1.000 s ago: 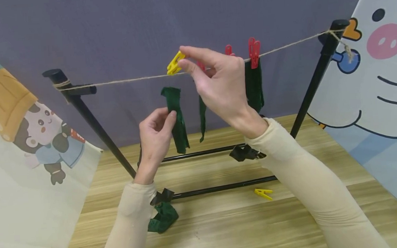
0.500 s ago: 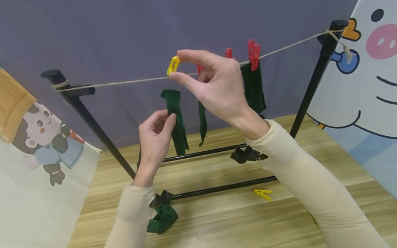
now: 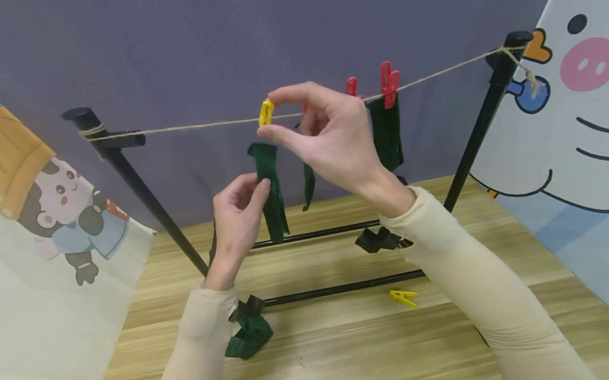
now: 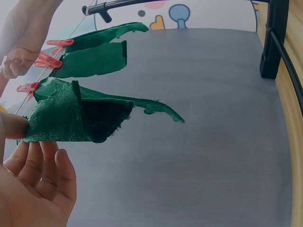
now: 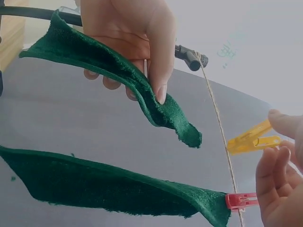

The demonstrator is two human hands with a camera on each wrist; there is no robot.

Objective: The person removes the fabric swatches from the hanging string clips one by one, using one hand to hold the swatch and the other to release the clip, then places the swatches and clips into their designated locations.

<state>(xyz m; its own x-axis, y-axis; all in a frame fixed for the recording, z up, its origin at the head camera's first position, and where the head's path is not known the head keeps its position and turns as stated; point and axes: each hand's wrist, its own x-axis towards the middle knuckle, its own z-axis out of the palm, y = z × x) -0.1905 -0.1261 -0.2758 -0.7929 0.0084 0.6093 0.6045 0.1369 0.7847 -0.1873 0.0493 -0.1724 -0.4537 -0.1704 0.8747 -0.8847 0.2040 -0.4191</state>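
Note:
Below the string line (image 3: 201, 125), my left hand (image 3: 238, 214) pinches a dark green cloth strip (image 3: 273, 209) between thumb and fingers. Its free upper end stands a little under the line. My right hand (image 3: 335, 133) holds a yellow clothespin (image 3: 265, 113) by thumb and index finger at the line. In the right wrist view the clothespin's tip (image 5: 231, 146) meets the string; whether it bites the string I cannot tell. The cloth in the left hand (image 5: 128, 28) is apart from that clothespin. A red clothespin (image 5: 240, 201) fastens another green cloth (image 5: 113, 184) close by.
Red clothespins (image 4: 47, 60) hold several green cloths (image 4: 94, 60) along the line. Black posts (image 3: 148, 205) and bars (image 3: 342, 288) form the rack. A yellow clothespin (image 3: 404, 298) and a crumpled green cloth (image 3: 249, 336) lie on the wooden table (image 3: 346, 350).
The right hand has come down and slightly left, turning the yellow clothespin more upright against the line. The left hand has sunk slightly with its cloth strip.

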